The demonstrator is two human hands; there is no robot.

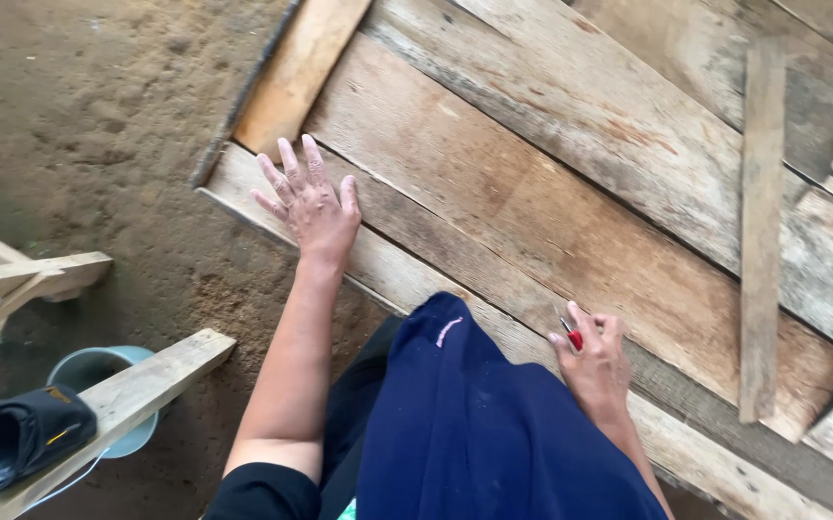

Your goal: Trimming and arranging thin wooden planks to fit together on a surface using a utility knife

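Note:
My left hand (309, 202) lies flat with fingers spread on the near plank (407, 260) of a wide board surface made of weathered wooden planks, close to its left end. My right hand (595, 364) rests on the same plank further right, closed around a small red marking tool (572, 336), its tip touching the wood. My knee, in dark blue cloth (474, 424), sits between the two arms at the plank's near edge.
A loose narrow wooden slat (761, 231) lies across the planks at right. Bare earth floor (89, 125) spreads to the left. A wooden frame (128, 395), a pale blue bucket (99, 371) and a black sandal (12, 438) sit at lower left.

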